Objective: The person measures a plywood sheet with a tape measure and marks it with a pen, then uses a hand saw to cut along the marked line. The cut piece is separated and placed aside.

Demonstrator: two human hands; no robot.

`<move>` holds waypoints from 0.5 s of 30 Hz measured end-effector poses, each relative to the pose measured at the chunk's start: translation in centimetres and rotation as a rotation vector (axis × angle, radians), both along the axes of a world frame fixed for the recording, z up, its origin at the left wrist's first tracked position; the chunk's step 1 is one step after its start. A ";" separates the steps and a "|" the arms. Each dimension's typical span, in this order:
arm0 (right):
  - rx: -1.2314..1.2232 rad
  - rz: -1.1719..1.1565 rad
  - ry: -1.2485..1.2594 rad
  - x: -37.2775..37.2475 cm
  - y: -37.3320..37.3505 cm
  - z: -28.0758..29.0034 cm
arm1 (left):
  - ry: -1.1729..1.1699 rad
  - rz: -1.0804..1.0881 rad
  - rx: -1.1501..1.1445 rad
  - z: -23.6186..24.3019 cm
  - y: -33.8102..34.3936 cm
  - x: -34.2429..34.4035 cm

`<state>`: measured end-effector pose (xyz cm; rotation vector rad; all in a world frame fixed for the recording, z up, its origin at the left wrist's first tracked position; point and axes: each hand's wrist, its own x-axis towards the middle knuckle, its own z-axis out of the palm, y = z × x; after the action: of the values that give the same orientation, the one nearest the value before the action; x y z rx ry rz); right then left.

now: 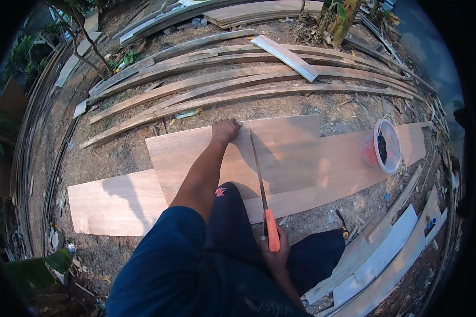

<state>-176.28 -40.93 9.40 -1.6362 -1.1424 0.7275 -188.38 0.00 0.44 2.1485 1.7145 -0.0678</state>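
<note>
My left hand presses on the far edge of a short wooden board, fingers curled over the edge. That board lies on top of a longer wooden plank on the ground. My right hand grips the orange handle of a hand saw. The saw's blade runs from the handle up across the short board to its far edge, right beside my left hand. My knee in dark trousers rests on the near edge of the boards.
A pink plastic bucket with something dark inside lies on its side on the right end of the long plank. Several long curved planks lie on the dirt beyond. White and grey boards are stacked at the lower right.
</note>
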 end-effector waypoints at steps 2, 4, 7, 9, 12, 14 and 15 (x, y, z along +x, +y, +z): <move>0.021 -0.038 0.012 0.3 1.1 0.6 | 0.002 0.019 -0.048 -0.1 0.7 0.5; 0.018 0.035 0.059 0.9 3.6 1.1 | -0.061 0.042 -0.034 0.0 1.3 0.9; 0.001 0.070 0.112 1.0 5.7 1.0 | -0.012 0.060 -0.090 0.1 1.8 1.8; 0.021 0.063 0.073 0.9 4.4 1.1 | 0.042 0.048 -0.107 0.1 2.2 2.6; 0.037 0.084 0.013 1.0 0.3 2.2 | 0.064 0.039 -0.083 0.0 2.1 3.0; 0.134 0.134 0.053 1.2 -0.6 3.1 | 0.037 0.051 -0.068 -0.1 1.9 2.9; 0.127 0.113 0.079 1.4 -0.2 3.5 | 0.059 0.040 -0.077 -0.2 1.5 2.8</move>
<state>-174.91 -41.16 12.85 -1.4343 -1.2068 0.7692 -185.60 1.48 0.25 2.0754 1.7579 -0.1847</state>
